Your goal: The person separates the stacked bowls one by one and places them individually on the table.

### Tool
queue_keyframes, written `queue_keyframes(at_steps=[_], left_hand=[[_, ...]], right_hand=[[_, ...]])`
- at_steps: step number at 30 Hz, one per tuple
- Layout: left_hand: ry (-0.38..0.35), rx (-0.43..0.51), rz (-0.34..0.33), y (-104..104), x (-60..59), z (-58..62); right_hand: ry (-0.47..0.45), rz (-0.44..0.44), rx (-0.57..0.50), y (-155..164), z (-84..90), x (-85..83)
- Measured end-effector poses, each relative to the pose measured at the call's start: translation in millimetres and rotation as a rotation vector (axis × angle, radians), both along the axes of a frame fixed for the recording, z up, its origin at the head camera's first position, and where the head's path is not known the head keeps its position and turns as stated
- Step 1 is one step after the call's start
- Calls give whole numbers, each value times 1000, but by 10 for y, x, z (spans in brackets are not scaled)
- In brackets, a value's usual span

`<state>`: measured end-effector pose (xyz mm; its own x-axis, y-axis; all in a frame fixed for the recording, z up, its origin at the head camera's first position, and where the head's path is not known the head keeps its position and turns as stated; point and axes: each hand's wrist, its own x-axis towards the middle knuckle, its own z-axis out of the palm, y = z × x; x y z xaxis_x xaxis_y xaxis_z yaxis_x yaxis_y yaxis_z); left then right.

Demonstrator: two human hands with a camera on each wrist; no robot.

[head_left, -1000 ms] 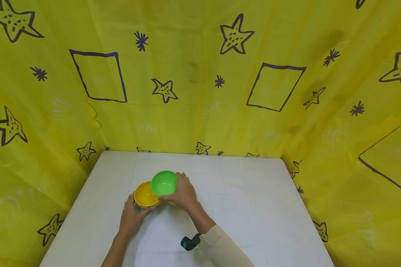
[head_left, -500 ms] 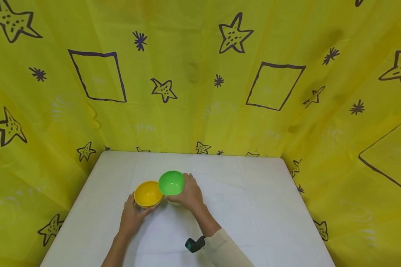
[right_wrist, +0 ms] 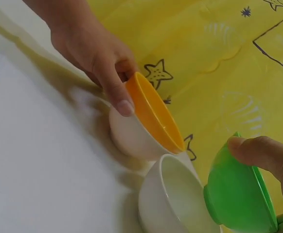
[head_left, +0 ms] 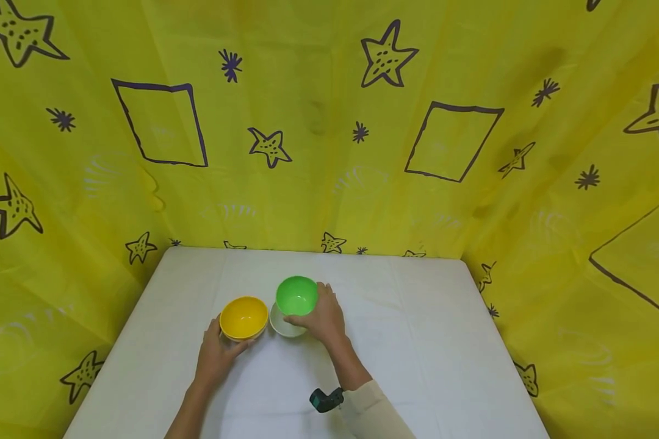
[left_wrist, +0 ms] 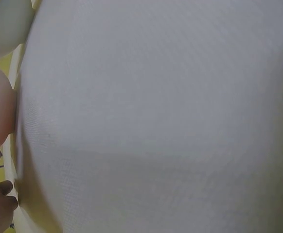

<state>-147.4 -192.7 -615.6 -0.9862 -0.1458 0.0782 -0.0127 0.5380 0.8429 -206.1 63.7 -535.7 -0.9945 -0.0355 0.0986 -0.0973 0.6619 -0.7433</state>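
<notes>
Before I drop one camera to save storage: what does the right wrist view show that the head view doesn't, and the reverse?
Only right wrist: the foot of the glossy, round green bowl.
Only head: that bowl's inside bottom, the beige cloth sleeve and the black device beside the right wrist.
Both: the left hand gripping the round, orange-lined white bowl; the right hand holding the green one; the round, plain white bowl; the white-covered table; the star-patterned yellow curtain.
</notes>
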Motion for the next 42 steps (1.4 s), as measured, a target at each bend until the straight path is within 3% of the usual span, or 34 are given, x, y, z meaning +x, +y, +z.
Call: queue_keyframes(at_steps=[16, 42], left_hand=[[18, 9, -1, -33, -9, -47], [22, 22, -15, -37, -11, -42]], right_hand=[[-7, -75, -49, 182, -24, 32], [11, -196, -15, 533, -148, 47]])
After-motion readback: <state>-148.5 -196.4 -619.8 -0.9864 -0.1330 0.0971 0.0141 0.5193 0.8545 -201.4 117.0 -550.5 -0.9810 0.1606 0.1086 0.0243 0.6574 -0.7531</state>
